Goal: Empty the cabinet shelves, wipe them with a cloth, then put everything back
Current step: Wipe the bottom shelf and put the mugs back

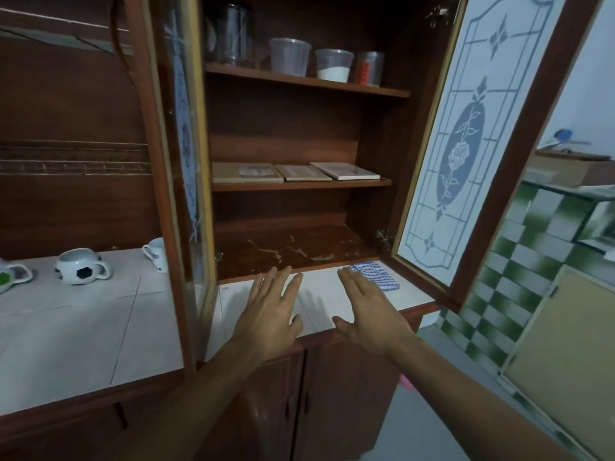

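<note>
Both my hands, left (pixel 269 314) and right (pixel 369 314), are flat-fingered, seemingly just above the worktop (pixel 100 314), beside the cloth (pixel 374 276).

This one view sits on my head and faces forward and a little down, straight into the open cabinet (pixel 283 128). It is close enough that the shelves fill the middle of the frame, from the top edge down to the tiled counter (pixel 83 327). The wide lens bends the sides: the open glass door (pixel 466 144) leans outward on the right, with blurred checked wall tiles (pixel 519 261) beyond it. My left hand (pixel 269 311) and right hand (pixel 369 311) reach in from the bottom edge, nearest the lens.
</note>
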`<state>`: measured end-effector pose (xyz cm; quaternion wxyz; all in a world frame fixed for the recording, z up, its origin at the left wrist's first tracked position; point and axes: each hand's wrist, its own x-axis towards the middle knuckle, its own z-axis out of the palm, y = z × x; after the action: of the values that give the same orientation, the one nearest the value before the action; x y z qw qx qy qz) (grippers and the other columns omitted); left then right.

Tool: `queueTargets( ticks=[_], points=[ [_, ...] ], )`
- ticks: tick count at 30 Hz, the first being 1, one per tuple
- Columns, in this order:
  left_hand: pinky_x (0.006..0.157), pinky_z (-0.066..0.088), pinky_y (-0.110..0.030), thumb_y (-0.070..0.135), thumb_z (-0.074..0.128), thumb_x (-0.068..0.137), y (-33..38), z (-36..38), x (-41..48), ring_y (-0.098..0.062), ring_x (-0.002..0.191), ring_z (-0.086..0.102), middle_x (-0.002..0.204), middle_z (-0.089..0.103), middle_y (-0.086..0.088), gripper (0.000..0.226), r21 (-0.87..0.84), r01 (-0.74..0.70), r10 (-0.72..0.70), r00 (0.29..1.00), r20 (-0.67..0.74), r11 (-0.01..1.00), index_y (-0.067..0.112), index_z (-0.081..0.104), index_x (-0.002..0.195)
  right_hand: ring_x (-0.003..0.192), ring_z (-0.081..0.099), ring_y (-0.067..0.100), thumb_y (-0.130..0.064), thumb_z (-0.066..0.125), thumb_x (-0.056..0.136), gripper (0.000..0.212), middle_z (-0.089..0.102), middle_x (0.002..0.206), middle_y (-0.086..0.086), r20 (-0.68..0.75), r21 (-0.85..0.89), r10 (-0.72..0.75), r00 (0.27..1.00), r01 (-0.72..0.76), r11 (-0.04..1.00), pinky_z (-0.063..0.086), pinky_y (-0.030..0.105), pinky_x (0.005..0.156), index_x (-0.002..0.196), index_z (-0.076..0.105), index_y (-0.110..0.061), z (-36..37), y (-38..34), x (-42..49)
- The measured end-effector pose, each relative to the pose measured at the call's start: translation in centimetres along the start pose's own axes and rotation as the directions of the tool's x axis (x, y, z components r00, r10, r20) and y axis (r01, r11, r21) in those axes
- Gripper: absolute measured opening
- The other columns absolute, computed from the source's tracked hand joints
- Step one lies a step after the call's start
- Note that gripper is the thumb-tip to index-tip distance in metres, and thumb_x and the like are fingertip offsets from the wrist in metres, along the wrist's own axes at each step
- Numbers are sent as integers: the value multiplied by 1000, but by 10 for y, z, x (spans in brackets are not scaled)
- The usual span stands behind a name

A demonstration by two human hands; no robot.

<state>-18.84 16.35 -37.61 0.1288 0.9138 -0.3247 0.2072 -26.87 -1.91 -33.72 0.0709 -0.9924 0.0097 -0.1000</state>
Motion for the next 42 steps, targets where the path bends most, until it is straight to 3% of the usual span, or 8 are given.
queueTargets(
  ticks=[5, 9, 16, 25, 30, 35, 39, 42],
  points=[
    [107, 30, -52, 41, 59, 72, -18, 11, 35, -37, 128, 51, 139, 54, -14, 69, 68, -9, 7, 1000, 27, 998, 12, 55, 135, 150, 3, 19, -46, 53, 94, 84, 1, 164, -3, -2, -20, -15, 1000, 15, 1000, 6, 35, 120, 155, 1, -23, 9, 14, 40],
    [102, 38, -58, 41, 65, 67, -23, 31, 63, -36, 121, 57, 132, 60, -13, 69, 54, 24, -25, 1000, 14, 998, 11, 60, 129, 150, 3, 19, -48, 53, 94, 83, -1, 164, -6, 14, -19, -22, 1000, 22, 1000, 7, 36, 120, 155, 0, -27, 18, 32, 74],
    [117, 6, -47, 39, 59, 88, -16, 70, 111, -27, 146, 22, 157, 28, -5, 71, 59, 129, -129, 992, -12, 990, 20, 31, 150, 150, 5, 20, -47, 53, 94, 79, 1, 163, -6, 42, 22, -128, 991, 128, 992, 10, 40, 120, 155, 6, -29, 38, 88, 138],
    [102, 35, -52, 38, 84, 63, -7, 115, 162, -32, 122, 57, 133, 58, -9, 80, 98, 197, -199, 980, 13, 976, 15, 54, 134, 150, 4, 19, -45, 52, 95, 79, 1, 163, -4, 89, 98, -217, 972, 208, 973, 5, 39, 120, 156, 5, -25, 58, 145, 199],
    [107, 26, -48, 37, 80, 68, -11, 143, 192, -33, 126, 53, 136, 55, -10, 76, 27, 210, -211, 977, 12, 977, 14, 53, 135, 149, 8, 19, -45, 54, 94, 79, 8, 163, -1, 78, 125, -191, 978, 180, 976, 11, 38, 122, 156, 9, -21, 76, 168, 228],
    [116, 1, -32, 39, 62, 89, 0, 174, 216, -22, 145, 22, 156, 28, -2, 72, -113, 213, -208, 976, 55, 970, 20, 28, 150, 146, 20, 20, -42, 59, 92, 78, 16, 161, -2, 88, 188, -109, 990, 91, 978, 20, 34, 119, 154, 15, -23, 88, 191, 240],
    [117, 4, -26, 43, 54, 94, 11, 193, 233, -16, 146, 14, 159, 18, 5, 71, -177, 233, -214, 969, 121, 956, 26, 18, 152, 141, 32, 21, -42, 61, 91, 77, 25, 158, -3, 126, 238, -26, 992, -5, 971, 30, 32, 114, 152, 17, -26, 99, 212, 245],
    [115, 24, -28, 42, 59, 91, 21, 209, 244, -18, 143, 22, 157, 24, 5, 72, -256, 268, -241, 961, 132, 929, 26, 22, 151, 137, 38, 22, -37, 60, 92, 72, 34, 154, -1, 150, 238, 26, 988, -62, 969, 33, 32, 113, 152, 20, -25, 108, 231, 248]
  ],
)
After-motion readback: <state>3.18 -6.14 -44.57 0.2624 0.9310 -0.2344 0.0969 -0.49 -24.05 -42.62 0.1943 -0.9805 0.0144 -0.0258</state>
